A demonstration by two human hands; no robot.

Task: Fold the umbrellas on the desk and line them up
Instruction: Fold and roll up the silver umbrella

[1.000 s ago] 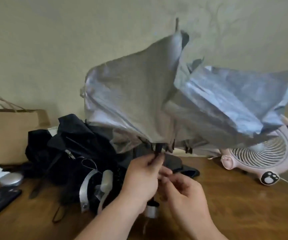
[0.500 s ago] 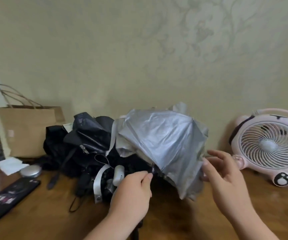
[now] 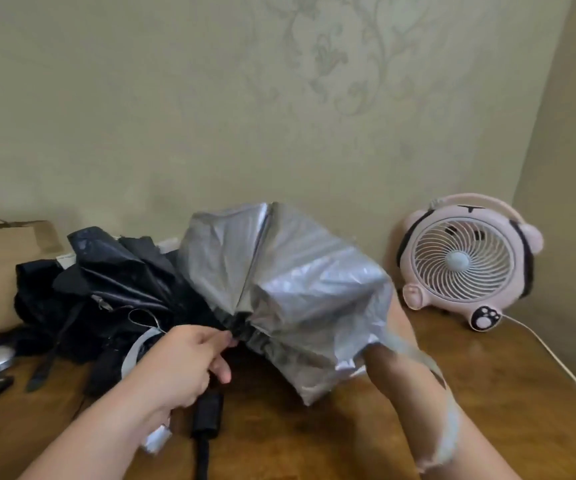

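Single head-worn wide-angle view, forward and down, close over the desk [image 3: 314,438]

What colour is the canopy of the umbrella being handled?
The umbrella has a shiny silver-grey canopy, no pattern; the head view shows it best.

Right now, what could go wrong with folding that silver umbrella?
Fingers could get pinched: the left hand grips the silver umbrella right at the hub where its ribs meet. The loose strap hangs across the right forearm and might snag or tangle. The pink fan stands just beside the canopy, so a wide swing could bump it.
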